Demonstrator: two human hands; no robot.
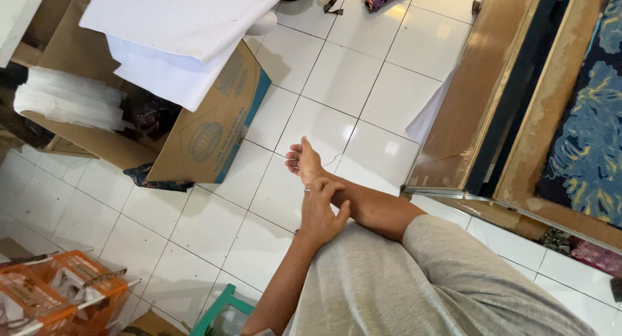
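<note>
At the bottom centre, one hand (pixel 322 209), seemingly the left, wraps loosely around the person's own bare shin (pixel 369 209), fingers curled over it and holding nothing else; the other hand is out of view. One foot (pixel 303 160) rests on the white tiled floor (pixel 343 83) mid-frame. Lower left stand two orange baskets (pixel 61 290). Farther up left, one open cardboard box (pixel 207 132) bears white sheets (pixel 175 31). At the right runs one wooden frame (pixel 479 103) with patterned blue cloth (pixel 593 135).
</note>
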